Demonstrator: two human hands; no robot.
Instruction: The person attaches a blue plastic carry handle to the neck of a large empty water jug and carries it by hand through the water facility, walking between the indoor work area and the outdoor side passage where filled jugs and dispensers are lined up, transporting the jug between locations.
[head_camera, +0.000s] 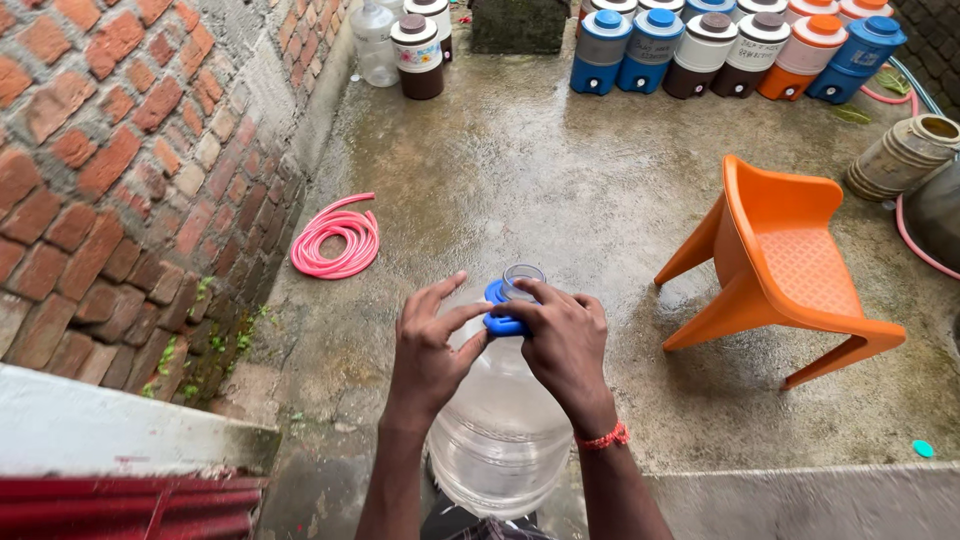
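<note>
One big clear water jug (500, 420) stands near, at the bottom centre on the wet floor (560, 170), with a blue cap (497, 308) at its open neck; the left hand (428, 350) has fingers spread and touches the cap, while the right hand (560, 340) closes over the neck and cap. Far across the floor stands a row of about eight lidded dispensers (740, 45) (blue, brown and orange, with pale label bands), and two more containers (400, 45) stand far left by the brick wall (110, 170). One coiled pink hose (336, 238) lies left, and one orange chair (785, 265) is tipped over on the right.
</note>
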